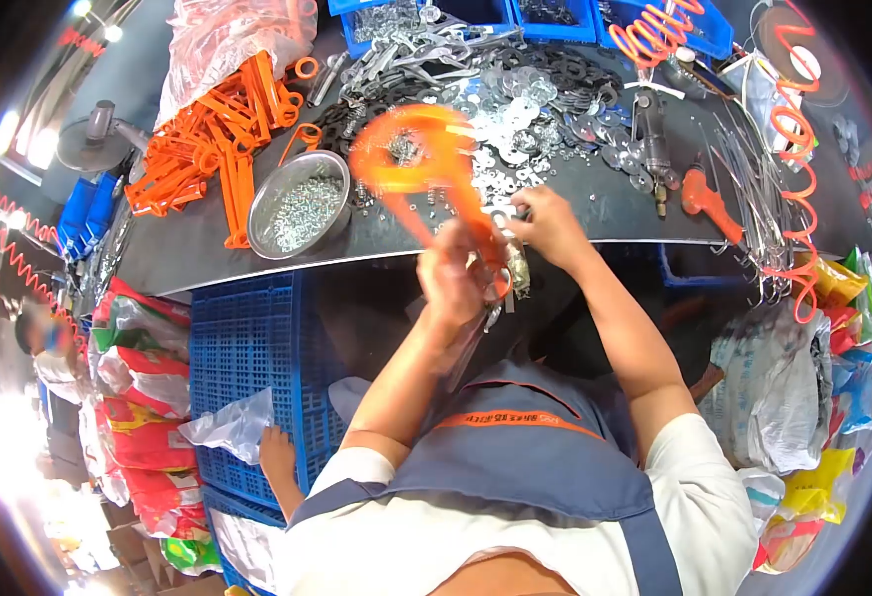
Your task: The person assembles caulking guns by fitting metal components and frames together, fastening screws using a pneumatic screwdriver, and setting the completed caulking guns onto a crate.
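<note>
My left hand [448,276] is wrapped round the lower end of an orange part with a large ring-shaped head [411,181], blurred by motion. The part tilts up and to the left over the front of the bench. Close beside it, my right hand [552,230] pinches a small, pale metal piece [501,215] against or next to the orange part; contact is unclear. Below the left fingers a few metal bits hang, too smeared to name. A metal bowl [255,221] of small shiny hardware stands left of the hands, next to a pile of orange handles [227,134].
Washers and flat metal parts [525,104] are heaped behind the hands, with blue bins [555,22] at the back. A pneumatic driver [651,134], an orange-handled tool [706,204] and thin bent rods [759,199] lie right. Blue crates [247,368] stand below left.
</note>
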Demonstrator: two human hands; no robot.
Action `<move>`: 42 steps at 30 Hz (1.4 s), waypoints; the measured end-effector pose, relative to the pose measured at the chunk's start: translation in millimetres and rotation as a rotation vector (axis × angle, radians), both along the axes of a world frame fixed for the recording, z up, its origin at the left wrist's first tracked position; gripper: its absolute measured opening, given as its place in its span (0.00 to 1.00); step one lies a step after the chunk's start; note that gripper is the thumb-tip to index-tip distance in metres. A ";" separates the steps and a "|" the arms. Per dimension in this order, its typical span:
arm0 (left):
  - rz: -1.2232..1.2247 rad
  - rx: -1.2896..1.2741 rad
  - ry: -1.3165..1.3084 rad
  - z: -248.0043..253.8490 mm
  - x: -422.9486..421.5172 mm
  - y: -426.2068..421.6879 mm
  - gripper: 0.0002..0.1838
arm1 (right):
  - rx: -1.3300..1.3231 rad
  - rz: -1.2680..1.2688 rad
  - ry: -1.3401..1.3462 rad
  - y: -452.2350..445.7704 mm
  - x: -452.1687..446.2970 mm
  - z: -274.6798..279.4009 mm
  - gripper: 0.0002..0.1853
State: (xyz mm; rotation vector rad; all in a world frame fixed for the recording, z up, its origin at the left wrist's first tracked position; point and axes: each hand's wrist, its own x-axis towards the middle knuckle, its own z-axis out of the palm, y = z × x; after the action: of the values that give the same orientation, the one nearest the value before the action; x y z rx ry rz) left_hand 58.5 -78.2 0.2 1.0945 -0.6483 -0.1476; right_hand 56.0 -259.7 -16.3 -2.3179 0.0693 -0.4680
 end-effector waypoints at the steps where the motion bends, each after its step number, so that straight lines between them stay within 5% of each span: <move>1: 0.013 0.210 -0.249 10.9 4.2 2.6 0.29 | -0.046 0.008 0.015 1.8 12.1 -18.2 0.16; 2: 0.026 0.052 -0.232 -17.0 10.2 -13.5 0.30 | -0.091 0.015 0.023 3.1 22.5 -26.4 0.16; 5: 0.047 0.219 -0.336 3.0 8.1 -9.7 0.32 | -0.127 0.090 0.057 0.3 29.0 -27.0 0.14; 8: 0.143 0.113 -0.297 -2.3 13.0 -19.9 0.33 | -0.201 0.057 0.012 5.7 17.3 -6.4 0.15; 12: 0.147 0.011 -0.264 6.4 12.6 -25.2 0.33 | 0.693 0.104 -0.061 -9.2 6.6 11.1 0.13; 14: 0.132 0.008 -0.255 2.2 13.7 -24.9 0.34 | 0.862 0.079 -0.369 -3.4 -9.2 56.6 0.09; 18: 0.119 0.097 -0.235 6.1 12.6 -21.5 0.35 | 0.579 0.202 -0.602 17.0 -34.1 137.9 0.08; 20: 0.148 0.083 -0.257 2.6 14.2 -22.9 0.36 | -0.109 0.342 -0.931 21.5 -16.5 151.6 0.10; 28: 0.145 0.079 -0.319 4.0 16.0 -20.2 0.34 | -0.303 0.422 -0.836 17.6 -16.3 160.7 0.16; 30: 0.125 0.090 -0.283 6.1 14.0 -17.4 0.34 | -0.152 0.314 -0.761 -9.0 -31.8 157.9 0.14; 32: 0.086 0.040 -0.289 7.1 18.6 -15.0 0.34 | 0.246 -0.153 -0.664 -51.7 -35.2 148.7 0.13; 34: 0.106 -0.099 -0.217 -2.0 19.6 -21.5 0.34 | -0.376 -0.598 -0.710 -130.7 -15.5 114.0 0.17; 36: 0.073 -0.058 -0.156 -10.1 23.5 -25.0 0.34 | -0.816 -0.918 -0.319 -198.3 -5.4 50.0 0.20; 38: 0.186 0.023 -0.277 -3.8 24.0 -31.1 0.34 | -0.369 -0.623 0.170 -221.4 -10.1 34.7 0.21; 39: 0.198 0.014 -0.287 -2.8 22.7 -32.8 0.36 | 0.238 -0.414 0.122 -224.5 -11.2 30.7 0.19; 42: 0.222 0.031 -0.263 2.4 16.1 -30.6 0.38 | 0.493 -0.266 0.264 -235.1 -11.8 33.2 0.19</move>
State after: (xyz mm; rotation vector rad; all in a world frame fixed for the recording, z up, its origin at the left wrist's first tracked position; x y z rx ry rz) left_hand 74.6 -108.8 2.6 1.2191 -0.7551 0.1810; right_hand 44.2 -494.8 17.0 -1.8733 0.5626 -0.2356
